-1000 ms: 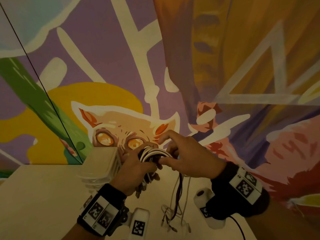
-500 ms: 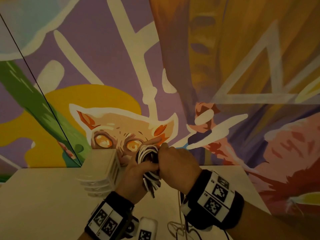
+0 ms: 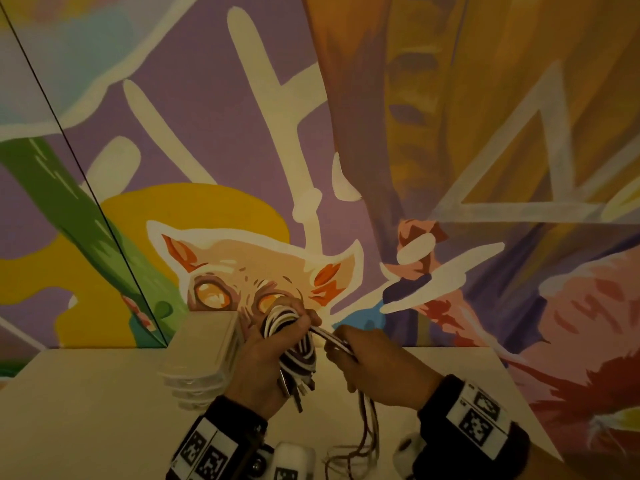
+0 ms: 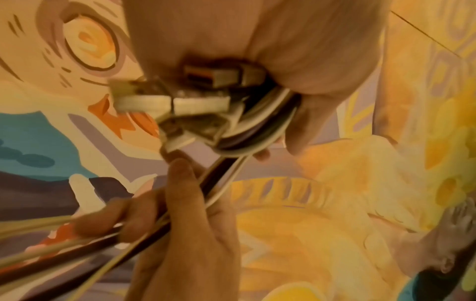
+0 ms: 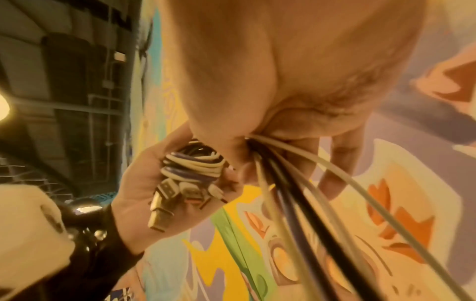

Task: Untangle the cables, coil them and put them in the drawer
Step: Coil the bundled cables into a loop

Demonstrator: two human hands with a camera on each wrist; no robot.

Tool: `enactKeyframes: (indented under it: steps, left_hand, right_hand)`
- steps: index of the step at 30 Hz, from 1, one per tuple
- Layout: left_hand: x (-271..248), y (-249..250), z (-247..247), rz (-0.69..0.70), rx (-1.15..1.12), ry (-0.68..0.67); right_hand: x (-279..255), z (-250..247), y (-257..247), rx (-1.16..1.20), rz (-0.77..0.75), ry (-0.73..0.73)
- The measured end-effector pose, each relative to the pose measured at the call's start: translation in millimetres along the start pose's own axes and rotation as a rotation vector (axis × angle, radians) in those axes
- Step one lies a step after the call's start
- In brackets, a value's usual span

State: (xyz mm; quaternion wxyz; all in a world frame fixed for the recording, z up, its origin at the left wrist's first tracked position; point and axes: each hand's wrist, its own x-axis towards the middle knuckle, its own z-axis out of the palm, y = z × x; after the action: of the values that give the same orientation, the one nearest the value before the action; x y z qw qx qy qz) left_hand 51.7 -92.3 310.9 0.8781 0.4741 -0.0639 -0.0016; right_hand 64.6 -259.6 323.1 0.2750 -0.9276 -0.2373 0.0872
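Observation:
A coil of white and dark cables (image 3: pixel 294 344) sits in my left hand (image 3: pixel 273 362), whose fingers curl round it above the table; several USB plugs (image 5: pixel 177 195) stick out of the coil's lower end. From the coil, the free strands (image 3: pixel 332 337) run right into my right hand (image 3: pixel 374 368), which grips them in its fist. Below that fist the loose cable ends (image 3: pixel 360 441) hang to the table. In the left wrist view the plugs (image 4: pixel 195 97) lie against my palm and the strands (image 4: pixel 219 173) pass through the right hand's fingers (image 4: pixel 180 183).
A small white plastic drawer unit (image 3: pixel 204 355) stands on the pale table (image 3: pixel 86 410) just left of my left hand, against the painted mural wall (image 3: pixel 311 168). The table's right edge slants away past my right wrist.
My right hand has drawn away to the right of the coil, pulling the strands taut between the hands. The left hand keeps hold of the coil in about the same place.

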Motion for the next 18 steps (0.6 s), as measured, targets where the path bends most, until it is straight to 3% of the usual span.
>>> enactKeyframes:
  steps: [8,13,18]
  left_hand:
    - [13,-17,15,-0.158,-0.127,0.237]
    - [13,-22,15,-0.193,-0.153,0.184]
    - [15,-26,16,-0.174,-0.107,0.232]
  right_hand:
    - [1,32,8,-0.353,0.003,0.081]
    - [-2,28,8,-0.374,0.039,0.135]
    - [-6,28,7,-0.404,0.079,0.161]
